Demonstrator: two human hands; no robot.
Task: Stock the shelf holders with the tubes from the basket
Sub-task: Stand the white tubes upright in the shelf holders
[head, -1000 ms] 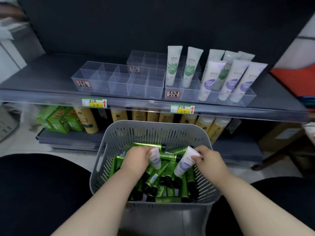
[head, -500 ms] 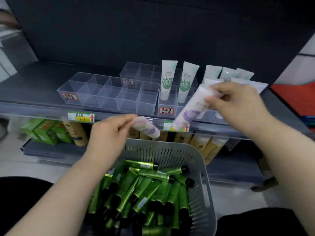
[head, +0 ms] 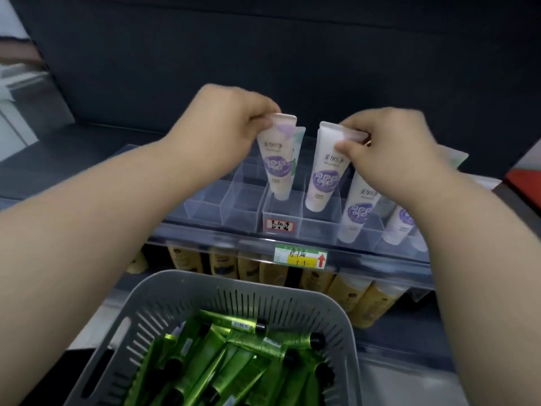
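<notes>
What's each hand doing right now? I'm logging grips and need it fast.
Left hand: closed on a purple-label tube.
Right hand: closed on another purple-label tube.

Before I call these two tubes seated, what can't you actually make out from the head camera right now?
- Green-print tube: mostly hidden behind the left hand's tube.
- Right hand covers the tubes behind it.
- Handwritten holder label and price tag: too blurred to read.
- Basket: near side cut off by the bottom edge.
- Left hand: fingertips hidden behind the tube's crimp.
</notes>
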